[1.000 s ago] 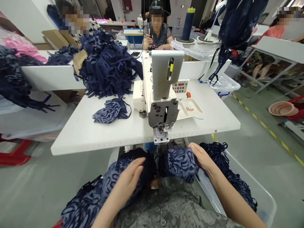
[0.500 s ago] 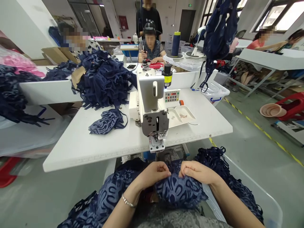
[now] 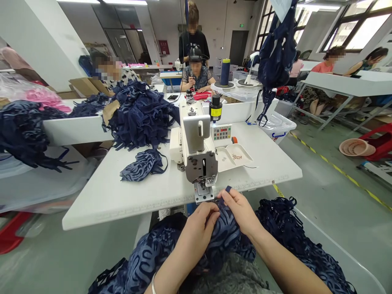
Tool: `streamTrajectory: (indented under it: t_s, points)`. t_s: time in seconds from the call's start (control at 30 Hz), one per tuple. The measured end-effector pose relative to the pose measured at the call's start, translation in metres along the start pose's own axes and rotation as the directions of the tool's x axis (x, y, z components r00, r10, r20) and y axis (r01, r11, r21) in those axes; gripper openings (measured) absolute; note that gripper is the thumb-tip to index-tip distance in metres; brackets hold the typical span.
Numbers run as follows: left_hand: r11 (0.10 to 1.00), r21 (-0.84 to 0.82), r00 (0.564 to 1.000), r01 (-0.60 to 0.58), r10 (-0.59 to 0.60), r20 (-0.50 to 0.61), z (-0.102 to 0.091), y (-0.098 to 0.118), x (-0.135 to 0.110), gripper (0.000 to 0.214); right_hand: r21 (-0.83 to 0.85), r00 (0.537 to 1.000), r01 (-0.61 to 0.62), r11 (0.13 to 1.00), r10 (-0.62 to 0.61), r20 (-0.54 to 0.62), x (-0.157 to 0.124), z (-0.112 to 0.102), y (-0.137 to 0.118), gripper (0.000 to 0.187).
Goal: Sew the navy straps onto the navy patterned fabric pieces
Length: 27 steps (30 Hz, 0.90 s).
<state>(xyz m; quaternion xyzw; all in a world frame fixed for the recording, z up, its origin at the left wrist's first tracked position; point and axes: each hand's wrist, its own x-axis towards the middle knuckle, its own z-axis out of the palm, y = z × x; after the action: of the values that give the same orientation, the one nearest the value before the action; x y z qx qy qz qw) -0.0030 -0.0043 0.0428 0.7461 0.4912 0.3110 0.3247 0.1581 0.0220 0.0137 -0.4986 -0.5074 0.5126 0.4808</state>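
My white table (image 3: 101,196) spreads ahead, ruler-like marks along its near edge too fine to read. On it stands the white sewing machine (image 3: 196,134). Just off that edge, above my lap, is the blue patterned garment (image 3: 225,230); my left hand (image 3: 200,224) pinches its upper part and my right hand (image 3: 240,209) grips it too, fingers closed. The control panel (image 3: 222,132) has a red display (its digits blur). The black cylinder (image 3: 215,100) wears a yellow label (image 3: 216,112), its print illegible.
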Motion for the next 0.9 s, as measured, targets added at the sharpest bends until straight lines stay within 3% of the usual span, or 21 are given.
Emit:
streamTrajectory:
  t_s: [0.13,0.23,0.4,0.6,0.77,0.9]
  points:
    - [0.913,0.376,0.979,-0.160,0.195,-0.057,-0.003,-0.016,-0.003,0.039,-0.027,0.995,0.068,0.997,-0.066,0.071,0.038,0.006,0.000,0.031]
    - [0.850,0.490,0.970,-0.194,0.241,-0.034,0.000,-0.035,-0.008,0.057,-0.197,0.981,0.186,0.962,-0.171,0.092,0.062,0.013,-0.001,0.019]
    - [0.709,0.674,0.950,-0.206,0.310,-0.036,0.012,-0.052,-0.013,0.060,-0.386,0.942,0.335,0.860,-0.317,0.110,0.078,0.022,-0.007,0.014]
    - [0.628,0.761,0.933,-0.161,0.348,-0.089,0.025,-0.053,-0.011,0.055,-0.407,0.932,0.363,0.838,-0.333,0.145,0.085,0.027,-0.010,0.020]
    - [0.693,0.710,0.971,-0.122,0.233,-0.061,0.028,-0.048,-0.008,0.075,-0.411,0.926,0.377,0.830,-0.353,0.138,0.090,0.028,-0.007,0.021]
    - [0.707,0.698,0.975,-0.111,0.213,-0.061,0.028,-0.043,-0.007,0.078,-0.405,0.928,0.372,0.835,-0.343,0.146,0.095,0.028,0.000,0.024]
